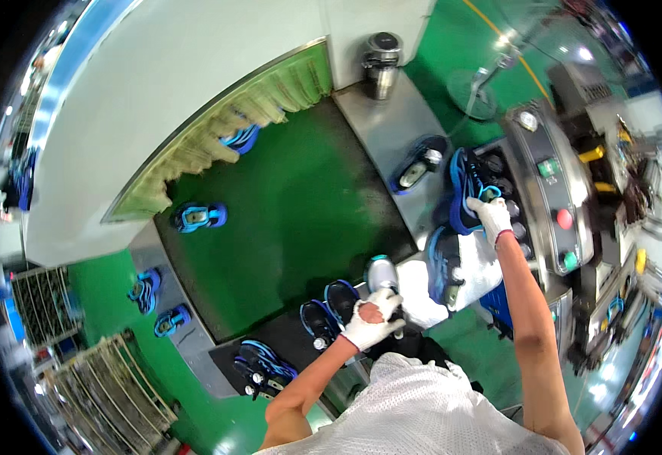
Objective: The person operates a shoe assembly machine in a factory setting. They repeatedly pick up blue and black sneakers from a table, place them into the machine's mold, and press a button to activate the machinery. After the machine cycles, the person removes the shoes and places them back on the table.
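Observation:
My right hand (pixel 492 216), in a white glove, grips a black-and-blue shoe (pixel 463 182) by its collar beside the metal machine on the right. My left hand (pixel 373 321), also gloved, is closed around the near end of a silver-grey piece shaped like a shoe last (pixel 381 274), at the belt's near edge. Left of that hand stand two dark shoes with blue trim, one shoe (pixel 341 300) closer to it and another shoe (pixel 317 320) further left. Between my hands lies a blue-and-black shoe (pixel 442 265) on a white cloth (pixel 481 262).
A green conveyor belt (pixel 293 220) comes out from a fringed curtain (pixel 247 114), carrying a blue shoe (pixel 198 218). Another shoe (pixel 420 163) rests on the metal ledge right of it, with a steel canister (pixel 382 64) behind. The machine's button panel (pixel 555 189) borders the right. Racks (pixel 103 387) stand lower left.

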`<state>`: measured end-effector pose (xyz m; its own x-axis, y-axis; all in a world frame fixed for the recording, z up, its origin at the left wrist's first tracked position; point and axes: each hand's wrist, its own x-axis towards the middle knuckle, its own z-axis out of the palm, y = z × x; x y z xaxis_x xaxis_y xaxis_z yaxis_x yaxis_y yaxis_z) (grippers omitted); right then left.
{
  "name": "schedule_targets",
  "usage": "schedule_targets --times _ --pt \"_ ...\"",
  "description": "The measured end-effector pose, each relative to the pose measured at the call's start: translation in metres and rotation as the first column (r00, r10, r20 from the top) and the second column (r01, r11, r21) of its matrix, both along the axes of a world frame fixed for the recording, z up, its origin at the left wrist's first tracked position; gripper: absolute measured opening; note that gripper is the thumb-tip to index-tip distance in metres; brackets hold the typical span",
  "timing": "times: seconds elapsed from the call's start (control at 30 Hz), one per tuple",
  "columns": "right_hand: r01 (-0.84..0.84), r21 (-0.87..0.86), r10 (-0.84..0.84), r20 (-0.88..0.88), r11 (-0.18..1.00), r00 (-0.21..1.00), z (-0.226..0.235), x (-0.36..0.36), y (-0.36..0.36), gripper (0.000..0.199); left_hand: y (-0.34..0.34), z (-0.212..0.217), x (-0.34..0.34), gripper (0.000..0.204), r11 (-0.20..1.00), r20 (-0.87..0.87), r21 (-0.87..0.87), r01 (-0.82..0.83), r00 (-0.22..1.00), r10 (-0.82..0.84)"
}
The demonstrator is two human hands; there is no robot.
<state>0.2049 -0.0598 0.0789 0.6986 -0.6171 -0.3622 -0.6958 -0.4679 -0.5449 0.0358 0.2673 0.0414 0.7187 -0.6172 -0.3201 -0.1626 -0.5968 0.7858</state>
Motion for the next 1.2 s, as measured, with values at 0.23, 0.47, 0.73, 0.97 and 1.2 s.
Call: schedule_targets --times 0.23,0.47,0.73,0.97,1.2 --pt "-0.222 0.053 0.223 -0.004 0.973 0.975 -0.109 0.054 0.057 0.032 0.108 -0.013 0.076 0.035 0.908 0.238 -0.069 -0.413 0.877 0.417" --pt "-0.368 -0.216 0.369 -0.04 0.904 0.929 -0.087 0.072 0.074 0.042 0.331 -0.022 0.215 0.059 0.112 0.804 0.079 -0.991 0.13 0.581" --pt "-0.403 0.061 0.402 0.032 0.913 0.915 -0.034 0.005 0.096 0.058 0.375 -0.061 0.217 0.029 0.421 0.838 0.155 -0.893 0.345 0.422" --pt "-0.587 0.431 0.572 0.18 0.686 0.8 0.036 -0.121 0.134 0.087 0.236 -0.035 0.136 0.032 0.578 0.465 -0.023 -0.816 0.503 0.728" --pt "-0.804 0.094 0.664 0.511 0.587 0.546 0.093 -0.158 0.122 0.084 0.016 0.068 0.097 0.035 0.678 -0.143 -0.386 -0.626 0.767 0.626"
